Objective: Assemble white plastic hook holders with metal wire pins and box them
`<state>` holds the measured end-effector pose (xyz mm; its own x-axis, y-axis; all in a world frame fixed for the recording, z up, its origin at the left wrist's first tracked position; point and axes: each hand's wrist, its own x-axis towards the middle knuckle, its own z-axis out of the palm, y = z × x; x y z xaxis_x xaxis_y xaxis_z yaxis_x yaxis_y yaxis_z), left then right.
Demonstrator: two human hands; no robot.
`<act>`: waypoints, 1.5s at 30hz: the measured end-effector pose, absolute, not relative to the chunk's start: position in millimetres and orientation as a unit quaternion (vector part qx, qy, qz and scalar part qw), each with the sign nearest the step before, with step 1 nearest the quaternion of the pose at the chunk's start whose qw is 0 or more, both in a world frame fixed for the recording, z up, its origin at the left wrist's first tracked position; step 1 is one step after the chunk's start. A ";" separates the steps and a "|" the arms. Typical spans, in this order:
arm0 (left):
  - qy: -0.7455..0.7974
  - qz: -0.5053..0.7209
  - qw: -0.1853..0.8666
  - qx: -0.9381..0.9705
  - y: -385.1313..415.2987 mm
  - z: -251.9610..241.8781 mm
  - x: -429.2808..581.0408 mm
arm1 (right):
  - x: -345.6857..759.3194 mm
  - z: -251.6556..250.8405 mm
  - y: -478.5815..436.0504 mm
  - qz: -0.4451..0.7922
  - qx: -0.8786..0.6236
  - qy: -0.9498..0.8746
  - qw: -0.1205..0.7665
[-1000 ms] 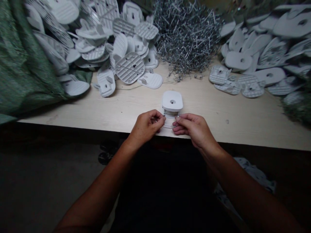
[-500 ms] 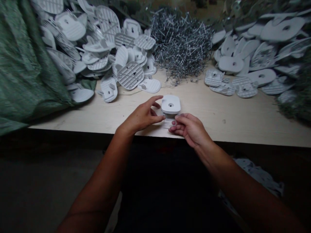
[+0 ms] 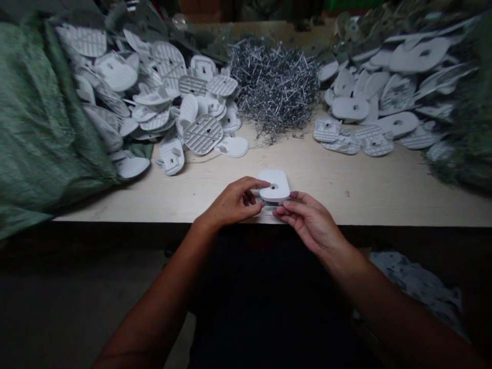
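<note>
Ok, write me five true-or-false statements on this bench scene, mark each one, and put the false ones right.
1. The left hand and the right hand are both at one white plastic piece. True.
2. The left index finger is tucked underneath that piece. False: it reaches over the top, near the hole.
3. A pile of thin metal parts lies between a left heap and a right heap of white plastic parts. True.
4. The metal pile is nearer the person than the piece at the hands. False: it lies farther back.
5. Both hands are gloved. False: both are bare.
</note>
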<state>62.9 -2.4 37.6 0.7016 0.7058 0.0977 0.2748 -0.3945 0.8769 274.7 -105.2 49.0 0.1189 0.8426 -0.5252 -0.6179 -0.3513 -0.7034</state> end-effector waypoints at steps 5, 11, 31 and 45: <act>0.343 0.327 0.417 0.775 -3.9 17.5 73.8 | 288.3 41.5 -106.9 0.602 -0.549 -0.213 0.540; 0.355 0.318 0.429 0.767 -3.7 14.0 78.4 | 313.0 38.8 -93.4 0.497 -0.590 -0.414 0.483; 0.418 0.405 0.488 0.651 -3.5 8.3 88.4 | 314.2 41.4 -85.9 0.575 -0.571 -0.316 0.494; 0.405 0.355 0.470 0.699 -7.0 35.2 72.2 | 306.3 51.2 -102.2 0.650 -0.511 -0.219 0.518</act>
